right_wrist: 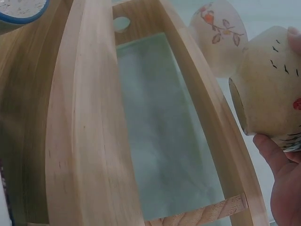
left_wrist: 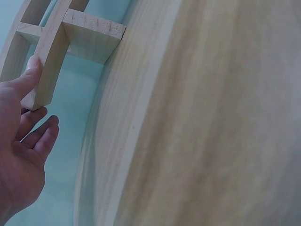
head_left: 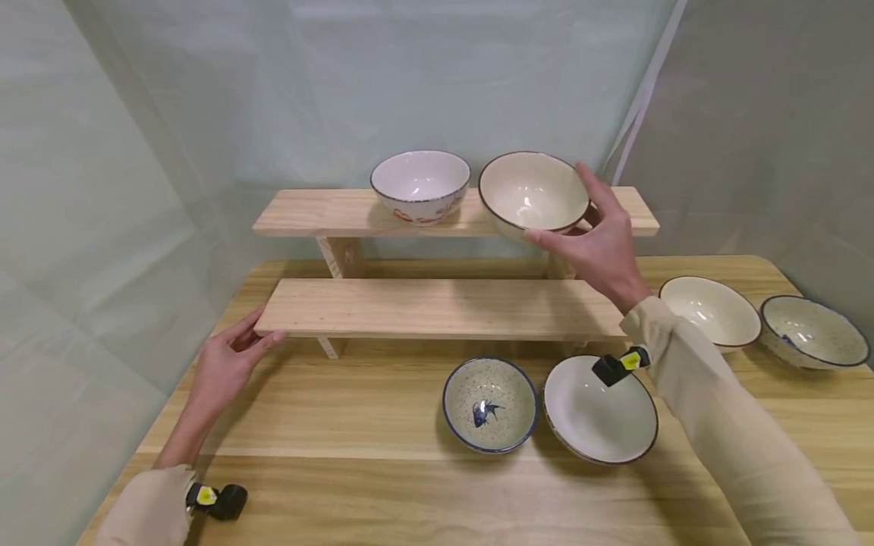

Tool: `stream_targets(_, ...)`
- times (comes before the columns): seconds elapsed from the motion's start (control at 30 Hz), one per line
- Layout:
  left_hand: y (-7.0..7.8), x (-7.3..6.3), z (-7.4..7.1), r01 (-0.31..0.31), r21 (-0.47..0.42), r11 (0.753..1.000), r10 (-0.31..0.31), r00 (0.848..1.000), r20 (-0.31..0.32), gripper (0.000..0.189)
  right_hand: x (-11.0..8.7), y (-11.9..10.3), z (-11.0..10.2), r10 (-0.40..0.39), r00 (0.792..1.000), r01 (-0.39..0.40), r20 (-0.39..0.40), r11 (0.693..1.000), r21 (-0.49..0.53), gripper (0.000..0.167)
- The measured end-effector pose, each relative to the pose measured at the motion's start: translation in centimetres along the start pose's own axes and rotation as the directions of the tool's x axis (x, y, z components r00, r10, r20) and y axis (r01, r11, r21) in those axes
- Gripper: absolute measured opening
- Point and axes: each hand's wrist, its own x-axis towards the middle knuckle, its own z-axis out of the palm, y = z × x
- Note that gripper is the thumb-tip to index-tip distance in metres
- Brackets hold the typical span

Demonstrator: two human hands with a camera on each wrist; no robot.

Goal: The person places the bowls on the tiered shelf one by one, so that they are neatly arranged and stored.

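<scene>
My right hand (head_left: 604, 243) grips a cream bowl (head_left: 532, 189) with a dark brown rim, thumb at its near side and fingers at the right rim. The bowl is at the right part of the upper shelf board (head_left: 314, 212), its foot close to the board in the right wrist view, where small dark marks and a red patch show on its outside. Left of it, a white bowl (head_left: 419, 178) with red decoration stands upright on that board. My left hand (head_left: 225, 364) pinches the left end of the lower shelf board (head_left: 437, 307) between thumb and fingers.
On the wooden table (head_left: 328, 493), a speckled blue-rimmed bowl (head_left: 492, 406) with a blue fish stands before the rack, beside a white bowl (head_left: 601, 417). Farther right are another cream bowl (head_left: 710, 311) and a speckled bowl (head_left: 812, 334). Pale sheeting (head_left: 437, 76) hangs behind.
</scene>
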Motion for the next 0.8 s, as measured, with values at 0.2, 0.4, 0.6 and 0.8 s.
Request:
stream_targets(0.2, 0.0, 0.0, -0.1, -0.005, 0.007, 1.0, 0.006, 1.0, -0.009, 0.071, 0.4, 0.1, 0.3, 0.006, 1.0, -0.006, -0.015, 1.0, -0.003, 0.102)
stream_targets(0.4, 0.0, 0.0, -0.1, -0.012, -0.008, 1.0, 0.012, 1.0, -0.006, 0.072, 0.8, 0.0, 0.6, 0.018, 1.0, -0.018, -0.019, 1.0, -0.007, 0.102)
stream_targets(0.6, 0.0, -0.1, -0.1, -0.007, 0.011, 1.0, 0.007, 1.0, -0.013, 0.072, 1.1, 0.0, 0.8, 0.021, 0.999, -0.021, -0.029, 1.0, -0.016, 0.101)
stream_targets(0.8, -0.1, -0.1, -0.1, -0.006, 0.012, 1.0, 0.006, 1.0, -0.01, 0.073, 1.4, 0.1, 1.1, 0.034, 0.999, -0.034, -0.038, 0.999, -0.022, 0.102)
